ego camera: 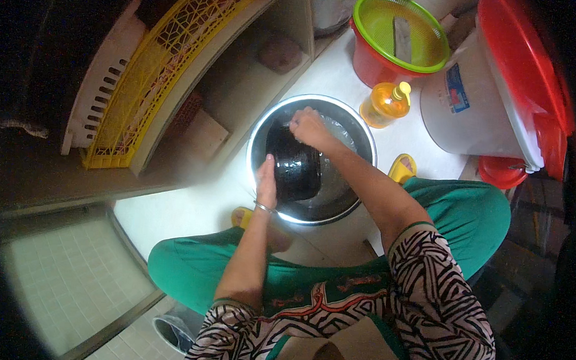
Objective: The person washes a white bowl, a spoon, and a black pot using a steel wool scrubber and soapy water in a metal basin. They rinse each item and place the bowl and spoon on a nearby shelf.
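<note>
A round metal basin (251,163) with a bright rim stands on the floor between my feet. Inside it a glossy black vessel (295,168), perhaps a pot or jar, lies tilted, its surface wet. Water with some foam (339,129) shows beside it. My left hand (267,180), a bangle at its wrist, holds the vessel's left side with the fingers extended along it. At the vessel's far end is my right hand (310,127), its fingers curled against the surface. Whether anything is inside that curled hand is hidden.
A bottle of yellow liquid (380,107) stands right of the basin. Behind it a green strainer (376,38) sits in a red bucket (368,68). A large white bucket (442,118) is farther right. At left a cabinet shelf (210,82) carries a yellow plastic basket (128,112).
</note>
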`<state>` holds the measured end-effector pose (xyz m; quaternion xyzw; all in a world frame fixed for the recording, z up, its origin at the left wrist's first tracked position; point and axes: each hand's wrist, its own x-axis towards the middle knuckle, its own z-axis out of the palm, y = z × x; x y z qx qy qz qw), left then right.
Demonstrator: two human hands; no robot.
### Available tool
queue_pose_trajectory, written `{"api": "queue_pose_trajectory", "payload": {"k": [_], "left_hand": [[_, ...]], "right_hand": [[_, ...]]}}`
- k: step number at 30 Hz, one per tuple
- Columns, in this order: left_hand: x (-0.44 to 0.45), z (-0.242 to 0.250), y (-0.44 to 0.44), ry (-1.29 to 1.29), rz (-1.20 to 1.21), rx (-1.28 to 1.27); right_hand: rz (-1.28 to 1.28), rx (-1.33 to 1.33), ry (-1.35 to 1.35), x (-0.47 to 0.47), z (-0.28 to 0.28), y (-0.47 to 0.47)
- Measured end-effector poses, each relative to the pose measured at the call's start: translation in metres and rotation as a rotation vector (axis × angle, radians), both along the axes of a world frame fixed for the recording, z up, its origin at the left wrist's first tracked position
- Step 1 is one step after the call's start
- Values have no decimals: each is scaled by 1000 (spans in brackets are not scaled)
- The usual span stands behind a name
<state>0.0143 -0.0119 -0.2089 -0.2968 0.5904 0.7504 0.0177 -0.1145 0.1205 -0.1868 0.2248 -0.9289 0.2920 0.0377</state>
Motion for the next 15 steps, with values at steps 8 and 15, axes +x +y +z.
{"api": "queue_pose_trajectory", "payload": {"k": [8,15], "left_hand": [[4,-12,-13,14,37,-198],[4,-18,-9,25,-44,-455]], "right_hand": [[292,-244,429,87,10,-29],[47,82,-181,-2,-14,-52]]}}
